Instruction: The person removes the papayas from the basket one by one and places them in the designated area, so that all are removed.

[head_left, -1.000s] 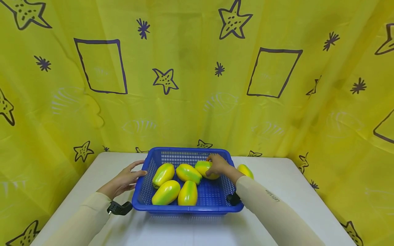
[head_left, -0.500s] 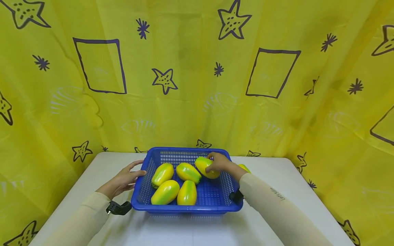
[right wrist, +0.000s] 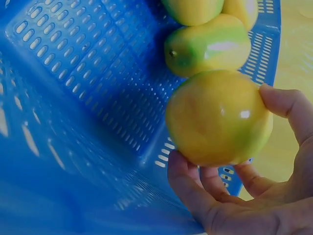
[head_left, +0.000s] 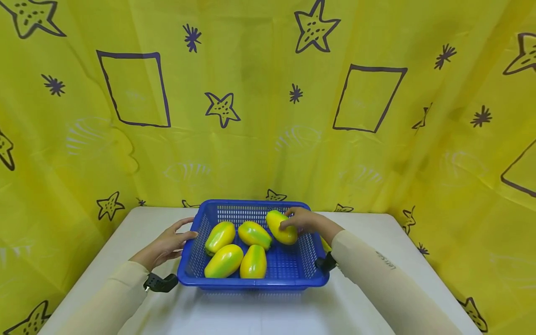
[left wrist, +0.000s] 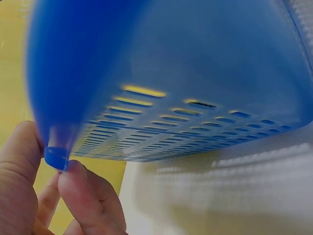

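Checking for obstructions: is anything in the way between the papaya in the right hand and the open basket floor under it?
Nothing visible. The right hand holds the papaya above bare floor of the blue basket; the other four papayas lie further left.

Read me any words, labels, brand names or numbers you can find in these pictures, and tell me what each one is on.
Small dark lettering on the right sleeve: too small and blurred to read.
Blue basket: no writing shows in any view.
Yellow-green fruit in the right hand, seen close from the right wrist: no sticker or label.
Yellow curtain: only drawn stars, bursts and squares, no words or numbers.
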Available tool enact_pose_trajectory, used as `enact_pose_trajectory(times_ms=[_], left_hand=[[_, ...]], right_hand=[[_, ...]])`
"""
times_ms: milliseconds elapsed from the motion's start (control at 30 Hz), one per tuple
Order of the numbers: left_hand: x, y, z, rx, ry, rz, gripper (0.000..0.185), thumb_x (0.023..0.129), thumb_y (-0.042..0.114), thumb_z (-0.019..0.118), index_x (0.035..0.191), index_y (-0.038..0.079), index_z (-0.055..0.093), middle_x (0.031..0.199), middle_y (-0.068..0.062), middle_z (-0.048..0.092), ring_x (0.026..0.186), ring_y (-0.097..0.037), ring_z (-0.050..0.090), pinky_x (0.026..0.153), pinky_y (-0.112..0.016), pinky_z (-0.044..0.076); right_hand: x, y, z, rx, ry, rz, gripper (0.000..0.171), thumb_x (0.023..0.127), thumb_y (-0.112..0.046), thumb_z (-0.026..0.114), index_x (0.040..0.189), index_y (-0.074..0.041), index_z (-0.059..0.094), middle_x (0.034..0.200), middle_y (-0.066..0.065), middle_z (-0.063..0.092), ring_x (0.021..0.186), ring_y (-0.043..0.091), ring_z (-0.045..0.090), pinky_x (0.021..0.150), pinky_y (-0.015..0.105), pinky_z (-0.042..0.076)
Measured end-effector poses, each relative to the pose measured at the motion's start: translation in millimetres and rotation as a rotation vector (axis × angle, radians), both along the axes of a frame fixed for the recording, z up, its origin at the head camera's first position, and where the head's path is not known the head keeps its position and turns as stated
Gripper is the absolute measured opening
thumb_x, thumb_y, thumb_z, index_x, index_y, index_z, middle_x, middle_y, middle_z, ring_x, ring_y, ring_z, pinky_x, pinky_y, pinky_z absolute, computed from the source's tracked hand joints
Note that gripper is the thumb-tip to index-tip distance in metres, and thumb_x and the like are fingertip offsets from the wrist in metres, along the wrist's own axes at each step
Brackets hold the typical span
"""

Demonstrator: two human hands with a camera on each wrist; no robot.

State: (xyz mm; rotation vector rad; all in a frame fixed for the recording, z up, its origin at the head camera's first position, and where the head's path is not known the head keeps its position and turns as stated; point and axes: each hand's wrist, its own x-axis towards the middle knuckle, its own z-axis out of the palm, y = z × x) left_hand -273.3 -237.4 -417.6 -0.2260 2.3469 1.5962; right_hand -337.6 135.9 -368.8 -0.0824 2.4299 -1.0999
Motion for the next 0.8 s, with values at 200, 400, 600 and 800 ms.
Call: enact_pose_trajectory(times_ms=[200,400,600,800], left_hand=[[0.2,0,-0.1,-0.010,0.004,-0.002,0.076,0.096,0.032,0.061,0.157,0.018,0.017,0.142,-0.030,0.046,0.119,-0.044,0.059,0.089,-0.047,0.057],[0.4,0,0.5,-0.018,0.002,-0.004,0.077,0.096,0.032,0.061,0.157,0.018,0.017,0.142,-0.030,0.047,0.119,-0.045,0.058,0.090,-0.048,0.056],[0.3,0,0.8,-0.021,0.005,-0.004,0.076,0.096,0.032,0.061,0.157,0.018,0.018,0.139,-0.029,0.050,0.112,-0.039,0.064,0.084,-0.041,0.058],[0.3,-1,1.0,-0.021,0.007,-0.004,0.075,0.096,0.032,0.061,0.157,0.018,0.019,0.137,-0.029,0.052,0.109,-0.037,0.066,0.081,-0.038,0.059]], right_hand=[[-3.1,6,6.8,-0.111,-0.099,-0.007,0.073,0.085,-0.023,0.070,0.144,0.003,0.036,0.148,0.026,0.036,0.128,0.050,0.044,0.096,0.054,0.051],[-6.3,12,11.4,-0.188,-0.199,-0.013,0.079,0.087,-0.023,0.067,0.151,0.000,0.026,0.152,0.026,0.029,0.132,0.053,0.039,0.103,0.054,0.047],[-9.7,15,16.1,-0.214,-0.260,-0.068,0.075,0.086,-0.025,0.067,0.148,-0.003,0.031,0.145,0.027,0.036,0.122,0.045,0.052,0.104,0.050,0.046],[-10.2,21,22.8,-0.285,-0.353,-0.161,0.077,0.088,-0.028,0.066,0.149,-0.003,0.026,0.143,0.026,0.041,0.112,0.036,0.058,0.107,0.044,0.045]])
